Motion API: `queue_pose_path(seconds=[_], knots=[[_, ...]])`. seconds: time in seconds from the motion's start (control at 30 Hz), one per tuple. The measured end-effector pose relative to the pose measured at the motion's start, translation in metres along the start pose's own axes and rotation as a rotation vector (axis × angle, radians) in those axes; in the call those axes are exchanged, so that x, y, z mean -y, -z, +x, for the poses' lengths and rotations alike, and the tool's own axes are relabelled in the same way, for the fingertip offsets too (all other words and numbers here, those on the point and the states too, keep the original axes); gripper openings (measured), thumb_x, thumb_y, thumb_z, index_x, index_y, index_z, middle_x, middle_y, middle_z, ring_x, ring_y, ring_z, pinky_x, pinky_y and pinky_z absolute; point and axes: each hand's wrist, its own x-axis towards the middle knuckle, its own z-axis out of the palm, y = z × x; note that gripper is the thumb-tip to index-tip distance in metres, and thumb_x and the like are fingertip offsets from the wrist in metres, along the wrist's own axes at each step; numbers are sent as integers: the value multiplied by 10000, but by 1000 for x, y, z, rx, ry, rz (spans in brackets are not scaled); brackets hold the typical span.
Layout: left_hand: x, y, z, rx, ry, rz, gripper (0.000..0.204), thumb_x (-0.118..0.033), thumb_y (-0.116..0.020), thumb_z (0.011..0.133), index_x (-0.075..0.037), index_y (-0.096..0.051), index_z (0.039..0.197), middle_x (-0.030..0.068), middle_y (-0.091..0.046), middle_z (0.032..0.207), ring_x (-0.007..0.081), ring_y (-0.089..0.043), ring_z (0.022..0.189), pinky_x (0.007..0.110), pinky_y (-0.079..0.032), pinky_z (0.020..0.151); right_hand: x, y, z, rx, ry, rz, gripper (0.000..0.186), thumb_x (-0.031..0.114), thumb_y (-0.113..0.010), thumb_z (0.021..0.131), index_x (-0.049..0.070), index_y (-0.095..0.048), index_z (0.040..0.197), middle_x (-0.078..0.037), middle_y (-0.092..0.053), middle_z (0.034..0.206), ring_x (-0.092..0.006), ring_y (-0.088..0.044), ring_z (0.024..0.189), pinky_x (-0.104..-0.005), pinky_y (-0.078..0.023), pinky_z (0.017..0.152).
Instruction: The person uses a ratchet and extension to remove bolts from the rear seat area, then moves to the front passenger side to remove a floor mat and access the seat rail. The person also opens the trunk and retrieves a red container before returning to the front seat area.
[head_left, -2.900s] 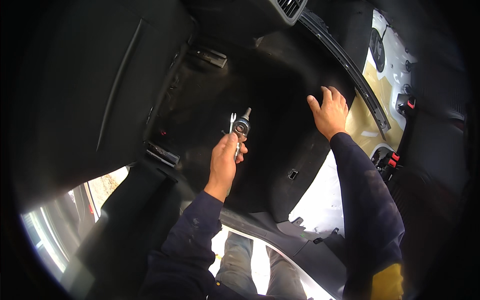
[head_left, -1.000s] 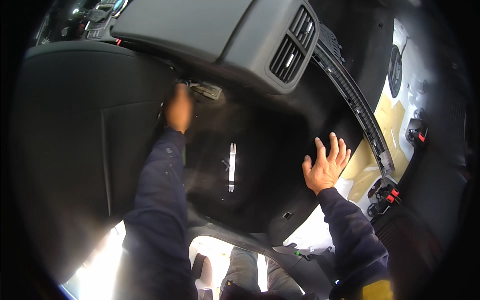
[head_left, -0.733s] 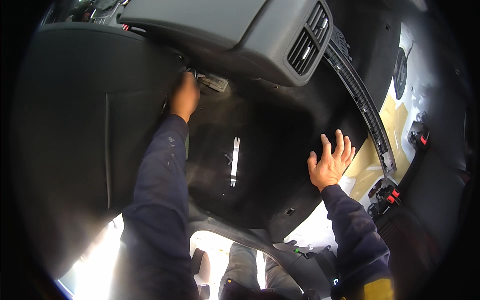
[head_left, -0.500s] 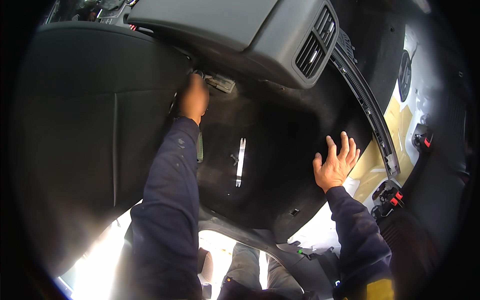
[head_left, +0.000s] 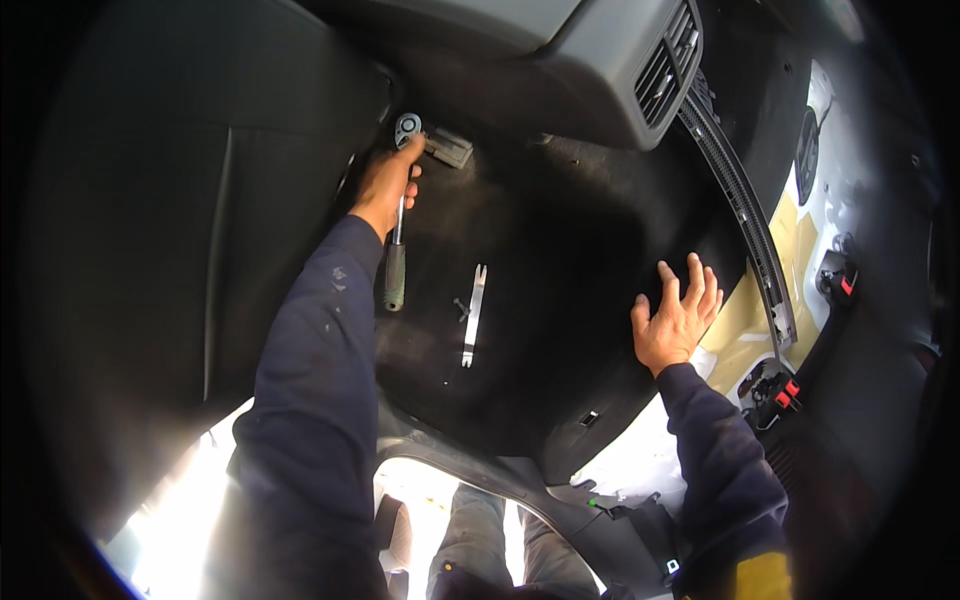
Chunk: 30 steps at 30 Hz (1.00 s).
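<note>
My left hand [head_left: 385, 190] grips a ratchet wrench [head_left: 395, 275] near its silver head, beside a metal seat rail end [head_left: 450, 150] at the seat's far lower edge; the wrench's ribbed handle points back toward me. A flat silver pry tool [head_left: 474, 315] with forked ends lies on the black carpeted floor [head_left: 540, 380], with a small dark fastener [head_left: 461, 309] next to it. My right hand [head_left: 675, 315] rests open on the carpet at the right, fingers spread, near a long curved black trim strip [head_left: 740, 200].
A black seat [head_left: 140, 250] fills the left. A grey console with air vents [head_left: 668, 70] overhangs at the top. Bare white metal with tan patches [head_left: 790, 240] and red-tabbed black fittings [head_left: 778, 400] line the right side. My legs and a bright opening show at the bottom.
My left hand went forward to the seat rail with the wrench, then turned, exposing the ratchet head. The pry tool, earlier in that hand, now lies on the floor. The view shifted.
</note>
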Motion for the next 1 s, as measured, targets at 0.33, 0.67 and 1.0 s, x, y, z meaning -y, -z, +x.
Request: queue_pose_path(seconds=[0.33, 0.67, 1.0], knots=[[-16, 7, -34, 61, -271, 260, 205, -200, -691, 1071, -7, -729, 1127, 48, -740, 963, 92, -615, 701, 269, -522, 602, 79, 19, 60, -148, 654, 228, 730, 0, -743, 737, 27, -615, 1456, -182, -565, 1566, -381, -512, 1489, -597, -337, 1275], [-28, 14, -36, 53, -295, 360, 233, -130, -637, 960, 59, -706, 1077, 154, -747, 840, 248, -721, 694, 399, -555, 639, 295, -35, 185, 171, 734, 50, 772, 97, -700, 1007, 21, -345, 1688, -186, -320, 1774, -319, -303, 1651, -410, -351, 1320], [18, 41, -80, 361, -224, 192, 507, -214, -652, 1068, 29, -492, 1484, 91, -690, 1000, 166, -687, 815, 312, -580, 716, 296, -58, 181, 18, 727, 136, 731, 8, -651, 960, 8, -408, 1650, -184, -374, 1739, -341, -417, 1582, -416, -366, 1315]])
